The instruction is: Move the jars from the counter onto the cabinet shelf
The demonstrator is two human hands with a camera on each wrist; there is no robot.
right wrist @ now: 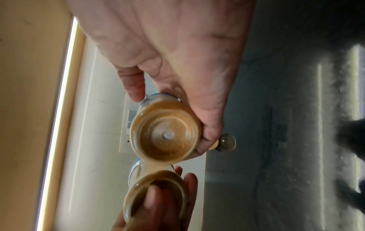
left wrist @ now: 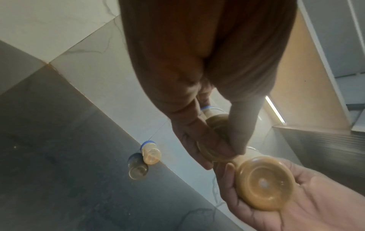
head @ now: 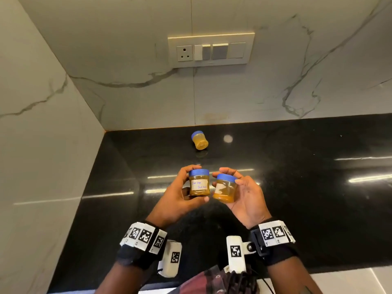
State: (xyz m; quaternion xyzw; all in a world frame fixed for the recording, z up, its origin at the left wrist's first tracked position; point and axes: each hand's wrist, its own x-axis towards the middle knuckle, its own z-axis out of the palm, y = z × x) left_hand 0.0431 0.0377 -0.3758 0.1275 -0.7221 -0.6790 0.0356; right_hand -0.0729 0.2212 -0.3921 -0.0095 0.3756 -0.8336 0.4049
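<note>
Above the black counter point(head: 297, 187) I hold two small amber jars with blue lids, side by side. My left hand point(head: 182, 192) grips the labelled jar point(head: 199, 183) upright, thumb under its base. My right hand point(head: 244, 194) curls round the second jar point(head: 226, 189), which tilts slightly. From the wrist views their round bases show: the left hand's jar point(right wrist: 156, 192) and the right hand's jar point(left wrist: 264, 182) point(right wrist: 166, 131). A third jar point(head: 199, 140) point(left wrist: 151, 154) stands on the counter near the back wall. No cabinet shelf is in view.
A marble wall with a switch and socket panel point(head: 211, 49) rises behind the counter, and another wall closes the left side. A beige cabinet underside with a light strip point(right wrist: 59, 109) hangs above.
</note>
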